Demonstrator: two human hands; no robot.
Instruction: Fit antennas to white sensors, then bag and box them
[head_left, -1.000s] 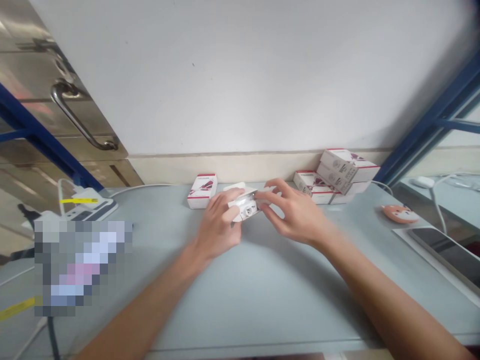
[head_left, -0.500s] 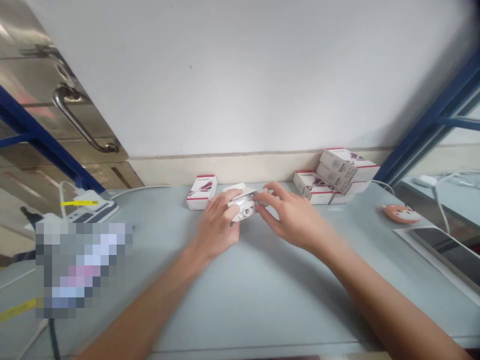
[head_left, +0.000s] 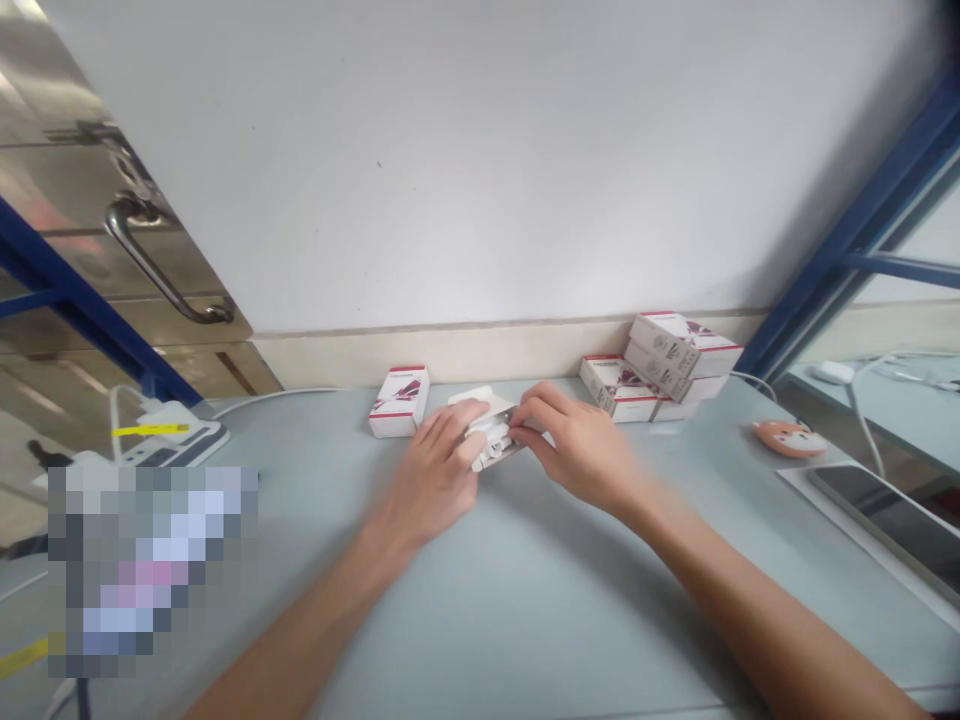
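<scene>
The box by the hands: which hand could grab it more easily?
Probably the left hand. It is right beside the box, while the right hand is farther away. Both hands are on the white packet, though, so the left would have to let go.

In front of me rises a white wall (head_left: 480, 170) with a cream skirting (head_left: 480, 355) along its foot. On my left stands a steel door (head_left: 67, 170) with a curved handle (head_left: 154, 273), a blue frame (head_left: 90, 318) slanting past it. On my right, another blue frame (head_left: 847, 240) edges a window (head_left: 907, 320). A grey desk (head_left: 540, 620) runs below, under soft, even light.
</scene>
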